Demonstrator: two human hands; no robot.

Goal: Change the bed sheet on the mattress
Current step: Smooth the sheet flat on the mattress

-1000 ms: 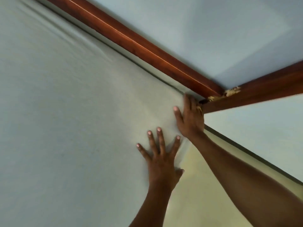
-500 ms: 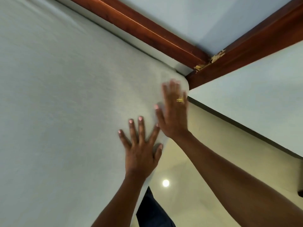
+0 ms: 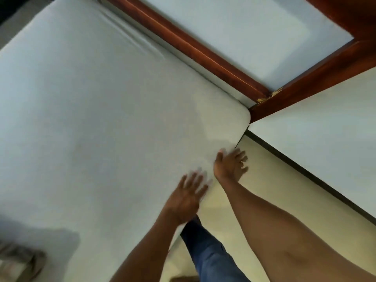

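While your hands are both down at the near corner, the biggest thing to mind is the bed sheet (image 3: 105,123) itself: a pale, matte, finely woven cloth drawn nearly flat over the mattress, which it hides entirely. It lies smooth across the middle, but soft ridges run along the far edge beside the wooden bed frame (image 3: 195,47). If you tug hard at this corner, I judge those ridges could deepen, or the far side could pull loose from its tuck.

That frame is glossy, reddish-brown and hard-edged, with a chipped, splintered patch at the joint (image 3: 268,96) where two rails meet just past the rounded mattress corner. Cloth dragged across that patch could snag; so could your knuckles.

Below the bed edge, the cream floor (image 3: 270,188) looks smooth and shiny, so a foot braced for a pull may slip.

Your left hand (image 3: 186,198) lies on the sheet near the edge, fingers spread wide and gripping nothing; it is blurred, so I cannot tell how firmly it presses. Your right hand (image 3: 230,164) sits at the sheet's edge just short of the corner, fingers loosely open, wearing a ring (image 3: 241,162); whether any fingertip has caught the hem is not clear. That ring could hook the weave.

A crumpled brownish cloth (image 3: 19,261) rests on the sheet at the lower left.
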